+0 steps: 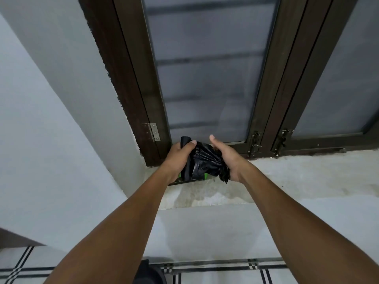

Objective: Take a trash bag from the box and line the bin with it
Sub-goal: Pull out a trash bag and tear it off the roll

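Observation:
A crumpled black trash bag (205,160) is stretched between my two hands above the window sill. My left hand (178,154) grips a flat folded black roll of bags (187,160) standing upright, thumb over its top. My right hand (224,156) holds the loose bunched end of the bag, its thumb raised. Under both hands a dark box with green sides (196,178) lies on the sill, mostly hidden by my left wrist and the bag. No bin is clearly visible.
The concrete sill (287,177) runs right below a dark wooden window frame (135,89) with frosted panes and metal latches (254,144). A white wall stands at the left. Striped floor tiles and a dark object (149,273) show at the bottom.

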